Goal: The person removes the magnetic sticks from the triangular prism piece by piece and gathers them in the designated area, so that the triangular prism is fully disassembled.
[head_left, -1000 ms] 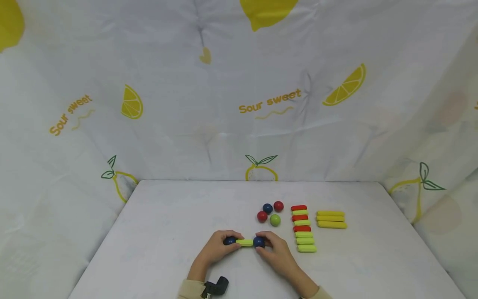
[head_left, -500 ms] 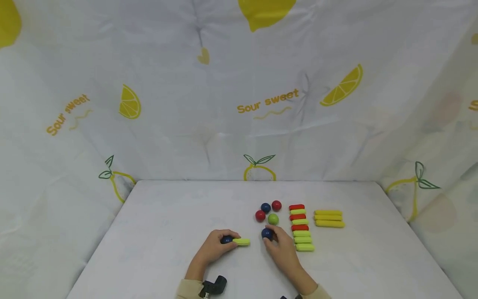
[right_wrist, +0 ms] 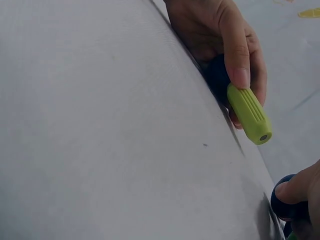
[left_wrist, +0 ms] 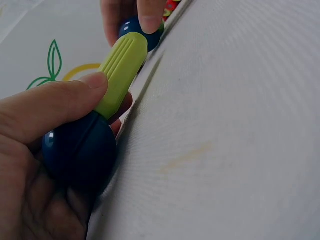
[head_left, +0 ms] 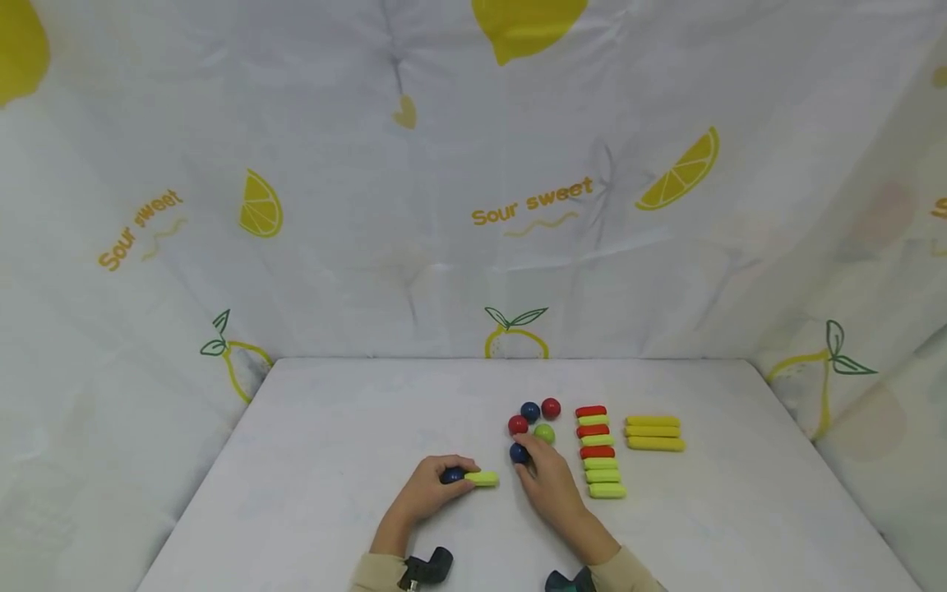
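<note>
In the head view my left hand (head_left: 431,493) grips a light green ribbed rod (head_left: 483,478) whose left end meets a dark blue ball (head_left: 453,475). The left wrist view shows the thumb on the rod (left_wrist: 122,70) and the ball (left_wrist: 82,150) against the palm. A second blue ball (head_left: 519,453) is pinched by my right hand (head_left: 551,485), up and right of the rod's free end and apart from it. That free end has a small round dark spot in the right wrist view, where the pinched ball (right_wrist: 287,200) sits at the lower right.
Just beyond my right hand are two red balls, a green ball (head_left: 544,432) and a blue ball (head_left: 530,412). A column of short red and light green rods (head_left: 601,464) lies to the right, with longer yellow rods (head_left: 655,432) beside it. All rest on a white table (head_left: 333,436).
My right hand has pulled its blue ball away from the rod's right end, to the right and then farther back towards the loose balls. The left hand stays in place with its rod and ball.
</note>
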### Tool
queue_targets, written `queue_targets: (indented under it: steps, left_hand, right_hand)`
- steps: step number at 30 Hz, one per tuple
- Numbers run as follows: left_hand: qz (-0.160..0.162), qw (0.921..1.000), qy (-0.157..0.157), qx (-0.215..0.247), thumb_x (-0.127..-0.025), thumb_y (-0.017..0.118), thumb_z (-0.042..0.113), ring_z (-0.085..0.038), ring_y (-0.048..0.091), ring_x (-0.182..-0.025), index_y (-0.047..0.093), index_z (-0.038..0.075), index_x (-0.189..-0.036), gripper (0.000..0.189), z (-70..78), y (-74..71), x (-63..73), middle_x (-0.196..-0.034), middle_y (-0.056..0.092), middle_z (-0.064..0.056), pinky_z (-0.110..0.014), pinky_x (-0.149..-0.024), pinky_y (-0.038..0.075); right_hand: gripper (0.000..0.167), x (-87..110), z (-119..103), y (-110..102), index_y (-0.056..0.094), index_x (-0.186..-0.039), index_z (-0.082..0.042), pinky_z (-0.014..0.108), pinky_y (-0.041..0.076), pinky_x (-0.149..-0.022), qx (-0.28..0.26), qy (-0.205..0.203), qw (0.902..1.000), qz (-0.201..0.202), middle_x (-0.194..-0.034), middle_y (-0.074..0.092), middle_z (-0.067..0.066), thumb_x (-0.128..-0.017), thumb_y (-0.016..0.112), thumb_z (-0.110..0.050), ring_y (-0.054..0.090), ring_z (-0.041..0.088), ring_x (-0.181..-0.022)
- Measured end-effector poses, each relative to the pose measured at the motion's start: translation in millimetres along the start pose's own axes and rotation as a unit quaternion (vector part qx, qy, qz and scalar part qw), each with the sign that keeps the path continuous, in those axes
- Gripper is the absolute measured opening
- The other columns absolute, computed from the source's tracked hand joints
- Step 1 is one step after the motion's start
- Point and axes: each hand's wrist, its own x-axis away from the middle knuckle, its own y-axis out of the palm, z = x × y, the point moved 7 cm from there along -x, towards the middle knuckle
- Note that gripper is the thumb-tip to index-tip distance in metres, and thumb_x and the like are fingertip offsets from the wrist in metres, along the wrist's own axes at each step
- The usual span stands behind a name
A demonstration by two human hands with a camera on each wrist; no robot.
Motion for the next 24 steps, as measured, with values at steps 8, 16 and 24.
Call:
queue_targets:
  steps: [8, 16, 24]
  left_hand:
    - [0.002, 1.0, -0.007, 0.001, -0.086, 0.068, 0.033, -0.021, 0.059, -0.114, 0.071, 0.021, -0.105, 0.022, -2.0, 1.0, 0.3, -0.113, 0.069, 0.004, -0.048, -0.103, 0.042]
    - [0.004, 0.9999, -0.005, -0.008, -0.086, 0.068, 0.034, -0.021, 0.059, -0.114, 0.071, 0.023, -0.105, 0.023, -2.8, 0.4, -1.4, -0.113, 0.069, 0.004, -0.049, -0.103, 0.042]
    - [0.003, 0.9997, 0.008, -0.022, -0.086, 0.067, 0.036, -0.02, 0.059, -0.115, 0.071, 0.022, -0.106, 0.025, 0.4, -0.7, -0.5, -0.114, 0.068, 0.004, -0.046, -0.102, 0.044]
  right_hand:
    - [0.049, 1.0, -3, -2, 0.06, -0.121, -0.003, 0.039, 0.051, -0.094, 0.038, -0.04, 0.998, 0.029, -0.12, 0.064, 0.01, -0.075, 0.077, -0.005, 0.059, 0.025, -0.114]
    - [0.053, 4.5, -7, -8, 0.059, -0.124, -0.005, 0.039, 0.048, -0.098, 0.035, -0.041, 0.9974, 0.047, -0.123, 0.062, 0.006, -0.075, 0.077, -0.006, 0.057, 0.023, -0.118]
    - [0.045, 16.0, -32, -1, 0.061, -0.121, -0.009, 0.035, 0.053, -0.093, -0.014, -0.109, 0.994, 0.003, -0.119, 0.063, -0.001, -0.079, 0.075, -0.008, 0.059, 0.014, -0.112]
